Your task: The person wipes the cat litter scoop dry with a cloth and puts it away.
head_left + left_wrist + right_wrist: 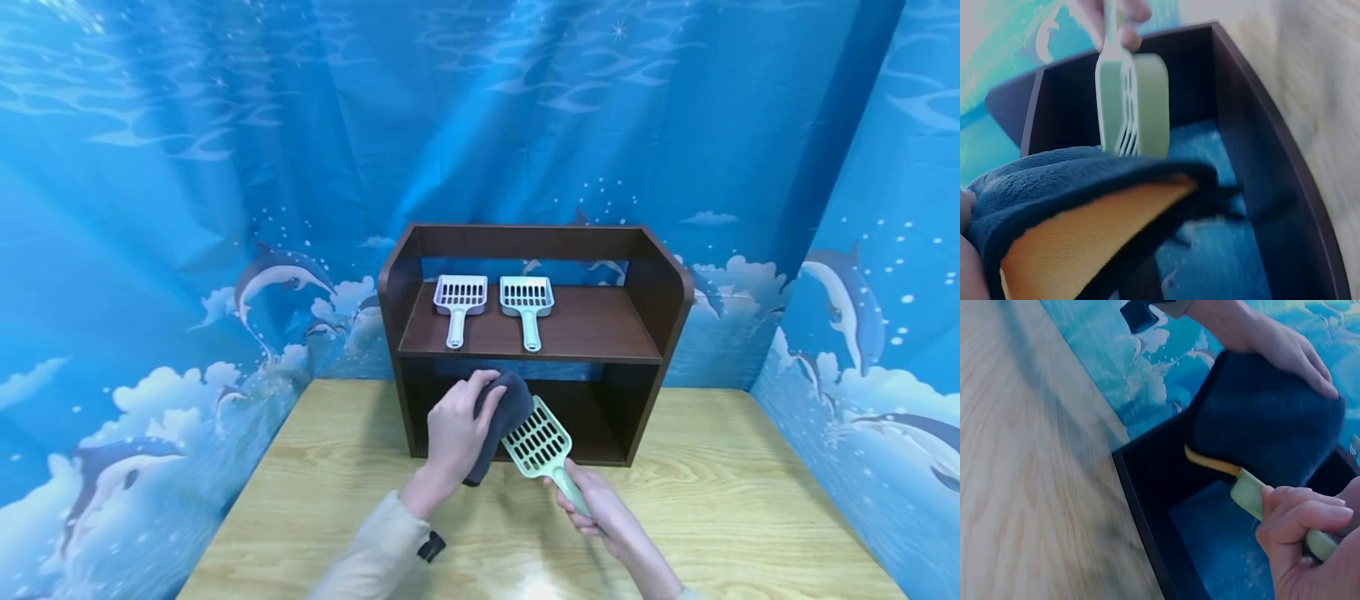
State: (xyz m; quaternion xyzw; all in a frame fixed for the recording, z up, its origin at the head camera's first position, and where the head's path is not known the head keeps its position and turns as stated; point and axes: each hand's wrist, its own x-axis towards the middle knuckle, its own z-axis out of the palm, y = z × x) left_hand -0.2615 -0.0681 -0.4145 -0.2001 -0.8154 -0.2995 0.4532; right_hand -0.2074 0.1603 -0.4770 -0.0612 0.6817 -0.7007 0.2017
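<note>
My right hand point(600, 508) grips the handle of a pale green slotted litter scoop point(542, 440), held up in front of the shelf with its head tilted to the upper left. In my left hand point(456, 425) is a folded dark cloth point(510, 410), pinched between thumb and fingers. The cloth overlaps the scoop's far left edge in the head view; whether it touches the scoop cannot be told. An orange-yellow underside of the cloth point(1085, 240) shows in the left wrist view. The right wrist view shows fingers point(1300, 519) curled round the green handle.
A dark brown two-tier shelf point(525, 359) stands on the light wooden table point(315, 500). Its upper board bears a whitish litter scoop point(456, 325) and a pale green one point(529, 329), side by side. Blue ocean-print curtains point(480, 125) hang behind and at both sides.
</note>
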